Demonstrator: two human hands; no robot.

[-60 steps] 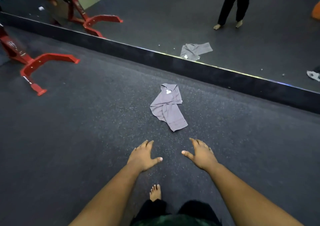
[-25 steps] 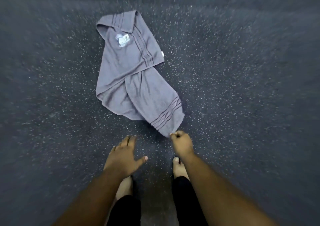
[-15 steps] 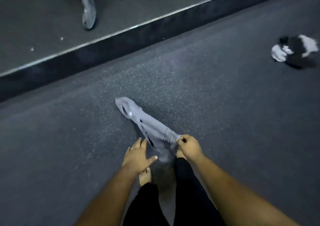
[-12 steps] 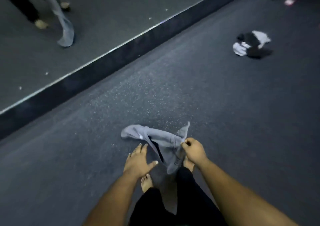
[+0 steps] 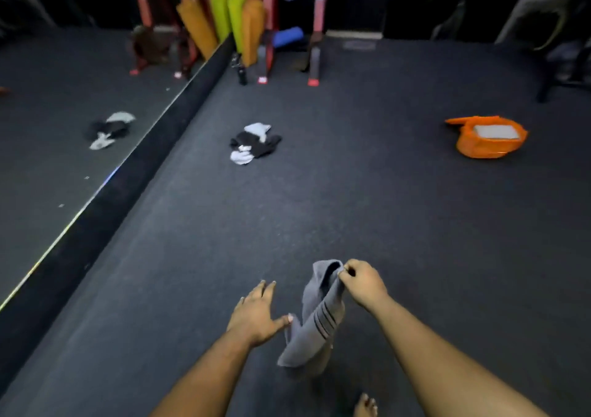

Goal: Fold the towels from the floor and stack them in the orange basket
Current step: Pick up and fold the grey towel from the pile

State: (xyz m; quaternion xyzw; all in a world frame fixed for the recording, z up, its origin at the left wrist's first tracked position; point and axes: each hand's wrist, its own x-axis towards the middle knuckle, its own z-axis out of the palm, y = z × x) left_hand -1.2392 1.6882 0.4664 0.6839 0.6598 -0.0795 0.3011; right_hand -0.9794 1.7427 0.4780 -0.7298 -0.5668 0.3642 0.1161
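Above the floor [image 5: 383,224], right hand [image 5: 364,284] pinches hanging grey towel [image 5: 315,324]; left hand [image 5: 256,316] grip released, fingers spread beside it.

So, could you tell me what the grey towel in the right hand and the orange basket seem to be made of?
Grey towel: soft matte cloth, probably terry cotton; it hangs limp in folds from the right hand and has woven dark stripes. Orange basket: looks like soft fabric rather than rigid plastic; its walls sag and one flap sticks out.

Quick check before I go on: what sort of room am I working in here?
Most likely a gym or exercise studio: dark speckled rubber floor, a floor-level wall mirror on the left, and rolled mats standing by red rack posts at the far end.
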